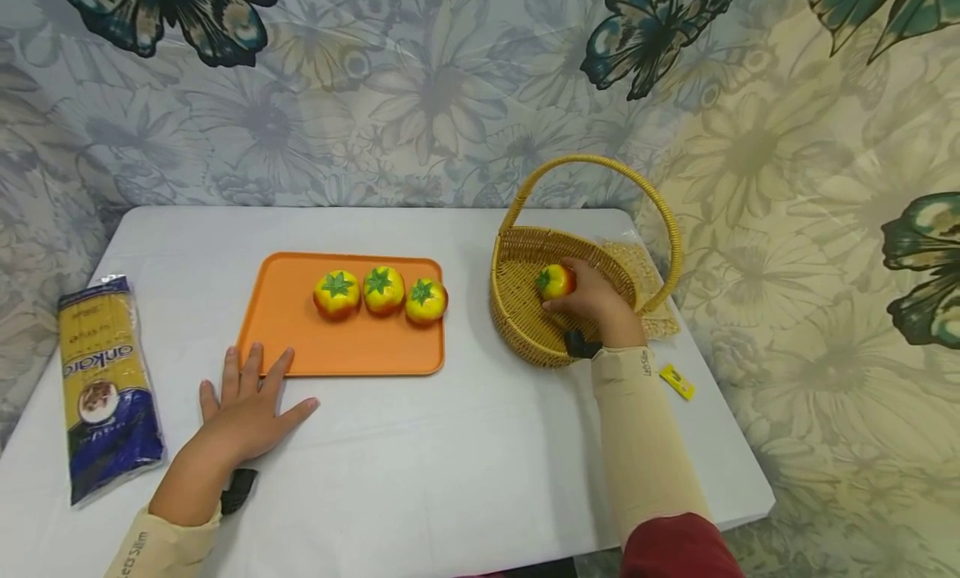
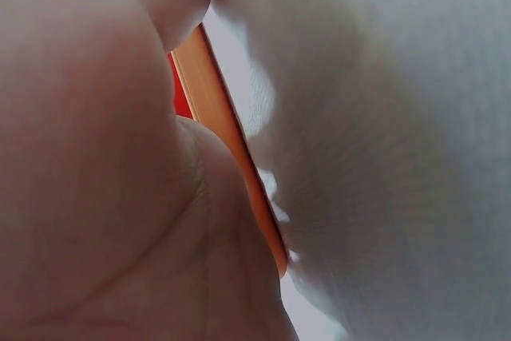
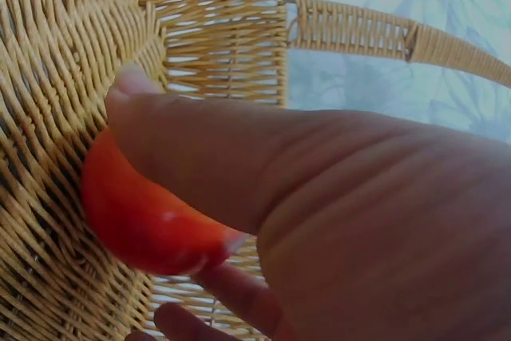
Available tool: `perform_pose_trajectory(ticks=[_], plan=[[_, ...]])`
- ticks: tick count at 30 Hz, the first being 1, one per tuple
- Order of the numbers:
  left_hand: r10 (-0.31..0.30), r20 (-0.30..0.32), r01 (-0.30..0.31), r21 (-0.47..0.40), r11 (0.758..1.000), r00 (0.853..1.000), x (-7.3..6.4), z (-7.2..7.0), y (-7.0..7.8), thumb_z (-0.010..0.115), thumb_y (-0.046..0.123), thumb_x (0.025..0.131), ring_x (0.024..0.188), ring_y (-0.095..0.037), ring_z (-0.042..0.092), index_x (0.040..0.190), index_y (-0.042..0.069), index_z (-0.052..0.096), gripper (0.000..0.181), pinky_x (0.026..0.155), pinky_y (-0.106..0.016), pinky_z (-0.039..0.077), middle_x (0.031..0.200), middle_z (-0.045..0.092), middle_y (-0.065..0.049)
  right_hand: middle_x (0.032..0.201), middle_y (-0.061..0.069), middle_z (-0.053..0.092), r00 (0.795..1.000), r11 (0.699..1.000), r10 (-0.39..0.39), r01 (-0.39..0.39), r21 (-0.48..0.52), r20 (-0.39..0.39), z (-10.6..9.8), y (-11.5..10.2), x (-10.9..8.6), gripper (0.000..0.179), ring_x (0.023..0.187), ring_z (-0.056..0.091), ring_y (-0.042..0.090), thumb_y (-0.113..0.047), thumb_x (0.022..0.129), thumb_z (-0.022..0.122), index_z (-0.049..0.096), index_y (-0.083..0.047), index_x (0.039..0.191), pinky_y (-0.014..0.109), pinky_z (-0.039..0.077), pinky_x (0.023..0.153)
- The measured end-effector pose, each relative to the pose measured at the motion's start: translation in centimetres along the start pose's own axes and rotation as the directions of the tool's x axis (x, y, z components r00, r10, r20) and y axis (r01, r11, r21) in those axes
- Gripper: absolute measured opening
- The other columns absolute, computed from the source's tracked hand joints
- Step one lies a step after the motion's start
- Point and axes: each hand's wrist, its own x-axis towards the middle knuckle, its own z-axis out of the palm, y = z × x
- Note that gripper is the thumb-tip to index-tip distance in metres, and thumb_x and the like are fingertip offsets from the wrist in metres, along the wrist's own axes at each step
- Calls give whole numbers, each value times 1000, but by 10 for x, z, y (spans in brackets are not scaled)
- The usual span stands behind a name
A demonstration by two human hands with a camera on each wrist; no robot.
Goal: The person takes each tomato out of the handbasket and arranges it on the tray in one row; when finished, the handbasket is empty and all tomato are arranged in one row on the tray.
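Note:
Inside the wicker basket (image 1: pixel 517 328), my right hand (image 1: pixel 596 299) holds a red-and-yellow toy tomato (image 1: pixel 553 283) with a green leafy top. The right wrist view shows the thumb lying over the red side of this tomato (image 3: pixel 152 205), close to the woven basket wall (image 3: pixel 48 117). My left hand (image 1: pixel 243 415) lies with its fingers spread, fingertips over the near left edge of the orange tray (image 1: pixel 288 282). Three more toy tomatoes, the left one (image 1: pixel 337 294), the middle one (image 1: pixel 384 290) and the right one (image 1: pixel 426 301), sit in a row on the tray.
A blue-and-yellow packet (image 1: pixel 112 394) lies at the table's left side. Behind the basket's right side is a clear bag of pale grains (image 1: pixel 637 265). A small yellow packet (image 1: pixel 677 382) lies near the right edge. The basket's tall handle (image 1: pixel 600 161) arches above it.

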Motion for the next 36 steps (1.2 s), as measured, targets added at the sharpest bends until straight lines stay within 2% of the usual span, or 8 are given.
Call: perform_pose_trajectory(ticks=[8,15,26,31,36], plan=[[-6,-4,6,10,1000,1000,1,1,0,55,72,100,146,-49,-41,170,6,12,105,104,-79,-28,167,-19,-36,157,29,40,999,997,-54,54,-56,5,4,-1,12,96,139,45,46,-17,92,85,26,-7,167,59,36,117],[-5,-2,5,9,1000,1000,1,1,0,55,71,100,146,-49,-41,170,6,12,104,104,-78,-28,168,-20,-35,160,32,32,999,996,-34,35,-81,3,13,-3,21,100,140,43,48,-18,91,86,23,-14,169,62,38,115],[-13,-8,13,0,1000,1000,1,1,-1,57,70,100,146,-48,-42,170,6,12,105,104,-77,-28,168,-19,-36,156,29,31,1000,995,-17,15,-95,-22,16,-2,31,96,128,51,44,-22,90,87,28,-21,166,62,45,107],[-16,1,16,6,1000,1000,1,0,-2,56,72,99,146,-48,-42,170,6,11,106,105,-77,-28,167,-20,-36,156,27,34,999,994,-39,37,-108,-17,11,-11,25,89,125,53,40,-28,93,82,30,-21,165,58,48,104],[-16,-3,16,8,1000,1000,2,0,-2,58,70,99,146,-50,-41,169,5,13,106,105,-77,-27,167,-18,-37,150,26,34,995,987,-89,83,-137,-39,-7,-47,-4,86,117,56,40,-37,97,75,28,-19,166,56,52,97]])
